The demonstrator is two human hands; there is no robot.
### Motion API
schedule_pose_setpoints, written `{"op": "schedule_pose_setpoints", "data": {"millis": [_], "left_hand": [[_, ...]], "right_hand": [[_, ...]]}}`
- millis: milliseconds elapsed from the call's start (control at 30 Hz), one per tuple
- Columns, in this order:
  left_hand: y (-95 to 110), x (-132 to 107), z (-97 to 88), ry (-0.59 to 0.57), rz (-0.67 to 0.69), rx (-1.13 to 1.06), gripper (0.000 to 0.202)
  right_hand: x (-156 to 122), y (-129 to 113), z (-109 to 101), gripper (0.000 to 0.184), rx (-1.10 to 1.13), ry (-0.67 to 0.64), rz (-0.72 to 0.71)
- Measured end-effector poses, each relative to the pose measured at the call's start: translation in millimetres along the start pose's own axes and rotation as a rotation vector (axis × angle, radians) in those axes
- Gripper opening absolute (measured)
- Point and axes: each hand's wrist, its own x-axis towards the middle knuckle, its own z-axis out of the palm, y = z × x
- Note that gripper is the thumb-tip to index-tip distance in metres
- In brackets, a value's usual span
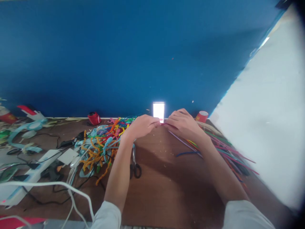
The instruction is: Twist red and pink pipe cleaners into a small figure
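Both my hands meet over the far middle of a brown table (pixel 166 184). My left hand (pixel 141 125) is closed in a pinch, and my right hand (pixel 183 123) is curled shut opposite it. Between the fingertips a small red piece (pixel 162 123) shows, likely a pipe cleaner. A heap of coloured pipe cleaners (pixel 105 143) lies just left of my left hand. Straight pipe cleaners (pixel 224 149) are spread under and beyond my right forearm. Black-handled scissors (pixel 134 165) lie beside my left forearm.
A bright white screen (pixel 158 110) stands against the blue wall behind my hands. A red cup (pixel 202 116) sits at the back right, another red object (pixel 94 118) at the back left. A white power strip (pixel 28 173) and cables (pixel 71 190) crowd the left side.
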Motion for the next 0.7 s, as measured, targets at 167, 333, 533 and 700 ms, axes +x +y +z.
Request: {"op": "schedule_pose_setpoints", "data": {"millis": [167,333,533,700], "left_hand": [[1,-4,-5.9,0.002,-0.027,-0.045,0.031],[4,-5,-10.7,0.001,-0.103,-0.055,0.031],[4,-7,-14.6,0.040,-0.167,-0.095,0.034],[9,-5,-10.3,0.015,-0.154,-0.086,0.033]], "right_hand": [[-1,3,4,0.031,0.066,-0.024,0.025],[-3,6,5,0.025,0.204,-0.067,0.126],[-8,11,1,0.026,0.468,0.015,0.340],[-6,6,-5,0.027,0.524,0.017,0.391]]}}
